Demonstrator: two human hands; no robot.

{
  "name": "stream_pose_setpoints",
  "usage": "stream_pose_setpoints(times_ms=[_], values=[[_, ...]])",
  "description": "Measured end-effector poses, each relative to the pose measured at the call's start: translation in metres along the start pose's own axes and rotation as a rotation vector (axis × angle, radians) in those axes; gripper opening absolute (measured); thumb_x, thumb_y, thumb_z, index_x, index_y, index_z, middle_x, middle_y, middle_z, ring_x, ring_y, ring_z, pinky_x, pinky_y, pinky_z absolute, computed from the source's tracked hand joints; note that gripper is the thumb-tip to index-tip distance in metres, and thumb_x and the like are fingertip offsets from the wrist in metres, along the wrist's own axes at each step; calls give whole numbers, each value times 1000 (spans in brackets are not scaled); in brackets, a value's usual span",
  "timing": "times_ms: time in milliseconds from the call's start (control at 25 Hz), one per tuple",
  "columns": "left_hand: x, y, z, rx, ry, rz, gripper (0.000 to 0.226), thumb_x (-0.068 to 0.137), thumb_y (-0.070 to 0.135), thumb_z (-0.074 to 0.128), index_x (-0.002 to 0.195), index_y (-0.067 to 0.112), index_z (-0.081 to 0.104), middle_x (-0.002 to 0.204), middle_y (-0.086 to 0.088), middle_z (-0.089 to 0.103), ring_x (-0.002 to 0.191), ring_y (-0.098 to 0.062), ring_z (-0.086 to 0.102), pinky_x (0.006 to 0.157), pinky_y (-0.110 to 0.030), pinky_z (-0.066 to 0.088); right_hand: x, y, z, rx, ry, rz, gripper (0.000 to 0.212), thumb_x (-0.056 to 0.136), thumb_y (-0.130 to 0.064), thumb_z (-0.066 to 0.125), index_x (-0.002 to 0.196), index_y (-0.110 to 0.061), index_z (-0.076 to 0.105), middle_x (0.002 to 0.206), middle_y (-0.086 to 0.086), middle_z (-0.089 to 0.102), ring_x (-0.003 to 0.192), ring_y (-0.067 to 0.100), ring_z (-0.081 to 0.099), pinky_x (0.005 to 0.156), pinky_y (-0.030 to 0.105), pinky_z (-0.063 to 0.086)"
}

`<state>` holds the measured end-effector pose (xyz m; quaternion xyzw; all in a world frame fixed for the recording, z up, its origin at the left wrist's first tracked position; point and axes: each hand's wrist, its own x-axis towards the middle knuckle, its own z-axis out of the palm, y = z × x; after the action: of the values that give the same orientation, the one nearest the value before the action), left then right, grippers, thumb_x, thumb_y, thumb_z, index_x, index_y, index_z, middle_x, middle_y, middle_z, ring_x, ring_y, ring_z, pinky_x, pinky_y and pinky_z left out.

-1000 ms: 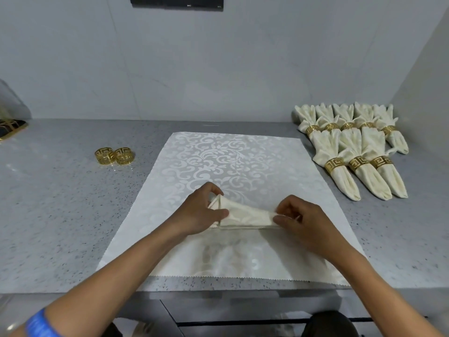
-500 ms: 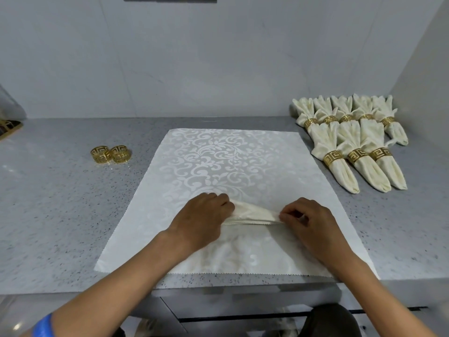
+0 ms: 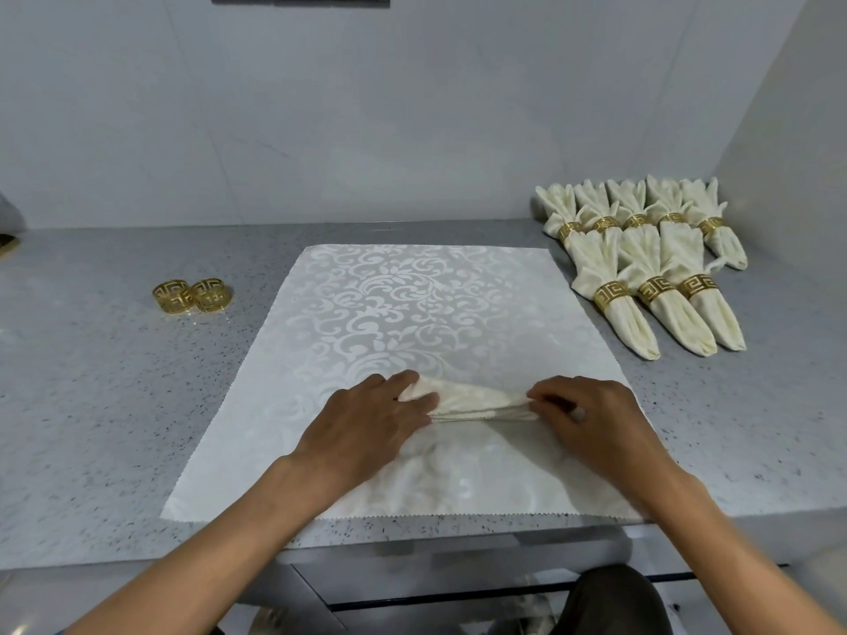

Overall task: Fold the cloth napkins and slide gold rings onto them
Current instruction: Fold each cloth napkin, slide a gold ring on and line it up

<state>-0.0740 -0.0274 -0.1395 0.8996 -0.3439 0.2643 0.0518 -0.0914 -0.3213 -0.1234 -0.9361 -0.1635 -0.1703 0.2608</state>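
A cream cloth napkin [image 3: 481, 401], folded into a narrow strip, lies on a white patterned mat [image 3: 412, 313]. My left hand [image 3: 371, 423] lies over its left end with the fingers flat on the cloth. My right hand [image 3: 591, 423] pinches its right end between thumb and curled fingers. Two loose gold rings [image 3: 192, 295] sit side by side on the counter to the left of the mat.
Several folded napkins with gold rings [image 3: 651, 263] lie in two rows at the back right, close to the side wall. The grey speckled counter [image 3: 91, 405] runs to a back wall. Its front edge lies just below the mat.
My left hand has gone from pinching the raised left end to lying flat over it, and the napkin now lies flatter and narrower. My right hand keeps its pinch.
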Motion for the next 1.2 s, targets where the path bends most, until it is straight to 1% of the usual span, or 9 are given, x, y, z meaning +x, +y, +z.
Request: stream_pose_setpoints(times_ms=[160,280,440,520,640,760,920,1080,1200], values=[[-2,-1,2,61,4,18,32,94,39,42,111,27,67,105,1,69,69,-22,61,34,-31,45,-8,5,3,-147,-41,-168,8,84,-10,74,84,-18,76,85,-10,69,75,11,60,58,32,52],[-3,0,6,68,-4,11,31,96,38,39,112,27,64,103,3,68,69,-22,56,38,-32,47,-7,5,-2,-295,-23,-213,11,85,-11,70,75,-15,74,88,-7,63,74,17,54,58,32,47],[-6,1,10,70,23,34,22,95,28,55,117,25,59,104,0,68,69,-24,56,46,-31,49,-3,-39,0,-380,28,-173,22,87,-16,52,87,-11,74,92,4,70,84,25,63,81,39,51],[-3,4,6,18,29,-7,24,88,23,68,112,24,70,104,1,70,69,-22,55,51,-23,44,2,-75,30,-312,-41,-141,34,96,-21,43,115,-9,70,120,10,68,112,27,63,103,41,45],[-4,8,2,-24,-6,-40,29,88,22,51,103,25,76,110,9,70,80,-11,46,64,-13,30,6,-98,66,-241,-259,-71,64,102,-47,1,155,-21,24,163,-1,18,151,18,11,121,38,5],[-10,1,-2,-274,-126,-236,35,97,33,45,123,34,68,137,11,58,102,-15,51,80,-22,45,2,-87,64,-278,-395,21,64,93,-62,-5,153,-41,-15,160,-16,-23,146,13,-27,119,42,-16],[-9,0,-15,-515,-186,-355,21,92,30,66,112,30,74,137,9,58,120,-7,56,100,-26,46,-5,-86,54,-350,-517,3,57,92,-72,1,138,-59,-31,151,-19,-41,140,20,-40,114,56,-19],[-15,-56,-47,-927,-120,-770,20,84,29,70,102,29,77,109,8,74,97,-3,69,89,-31,56,1,-91,57,-399,-525,-12,57,87,-77,-1,135,-64,-30,147,-28,-42,142,23,-36,113,59,-19],[-18,-137,-59,-312,-71,-959,31,88,32,52,114,22,65,98,-3,72,90,-27,69,77,-39,56,-1,-89,62,-388,-501,-8,55,88,-78,0,136,-66,-25,150,-29,-37,145,23,-31,113,59,-18]])
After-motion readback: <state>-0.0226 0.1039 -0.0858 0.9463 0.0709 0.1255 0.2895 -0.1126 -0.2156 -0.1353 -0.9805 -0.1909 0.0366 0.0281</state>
